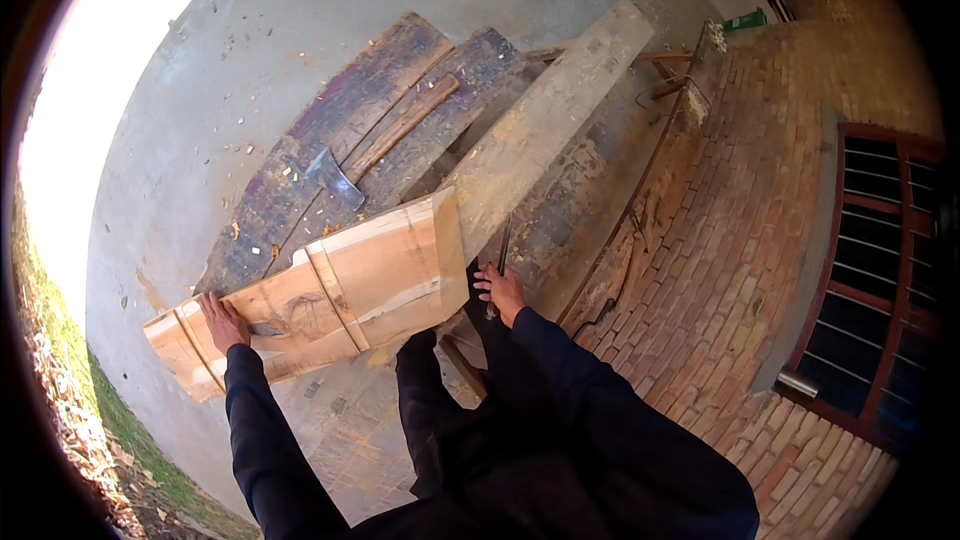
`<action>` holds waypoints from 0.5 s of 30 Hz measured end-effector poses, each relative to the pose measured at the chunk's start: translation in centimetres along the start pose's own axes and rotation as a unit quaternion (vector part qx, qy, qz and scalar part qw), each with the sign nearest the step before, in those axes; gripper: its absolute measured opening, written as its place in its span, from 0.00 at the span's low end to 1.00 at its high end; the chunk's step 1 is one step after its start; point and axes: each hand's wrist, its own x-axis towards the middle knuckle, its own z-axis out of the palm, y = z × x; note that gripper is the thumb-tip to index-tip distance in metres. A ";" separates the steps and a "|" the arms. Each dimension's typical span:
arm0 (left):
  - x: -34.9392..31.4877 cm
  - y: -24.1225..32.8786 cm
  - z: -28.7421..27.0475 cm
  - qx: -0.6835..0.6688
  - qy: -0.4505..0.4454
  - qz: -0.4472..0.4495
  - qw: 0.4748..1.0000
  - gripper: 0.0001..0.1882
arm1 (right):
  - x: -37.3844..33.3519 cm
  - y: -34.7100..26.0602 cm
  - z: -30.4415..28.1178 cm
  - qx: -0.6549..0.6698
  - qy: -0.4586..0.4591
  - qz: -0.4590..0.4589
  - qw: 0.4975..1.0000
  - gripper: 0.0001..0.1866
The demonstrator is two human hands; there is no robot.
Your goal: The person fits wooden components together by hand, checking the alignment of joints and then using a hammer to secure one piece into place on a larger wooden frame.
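Beside reddish brickwork [700, 270], a pale wooden panel [395, 270] underlies our flat left hand [225, 322]. Alongside, our right hand [506, 293] grips a dark rod [505, 240].

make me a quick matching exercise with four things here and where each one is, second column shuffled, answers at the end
Column one
1. axe
2. left hand
3. right hand
4. barred opening

Column two
A. at a thin dark rod
B. at the picture's far right
C. lying on dark, worn planks
D. on the pale grooved board

Pairs: 1-C, 2-D, 3-A, 4-B
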 end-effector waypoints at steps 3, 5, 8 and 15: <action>-2.0 9.2 -1.8 -0.092 0.043 -0.019 0.995 0.29 | -2.8 0.9 -6.1 0.064 -0.011 0.041 0.997 0.14; -2.4 15.3 -3.0 -0.129 0.062 0.097 0.985 0.29 | -3.5 2.1 -9.3 0.084 0.018 0.067 0.994 0.13; -2.7 24.8 -5.2 -0.152 0.068 0.220 0.961 0.28 | -3.5 2.3 -14.4 0.091 0.040 0.078 0.992 0.12; -4.3 40.4 -8.9 -0.147 0.075 0.303 0.939 0.27 | 0.5 -6.2 -30.6 0.019 0.128 -0.007 0.992 0.06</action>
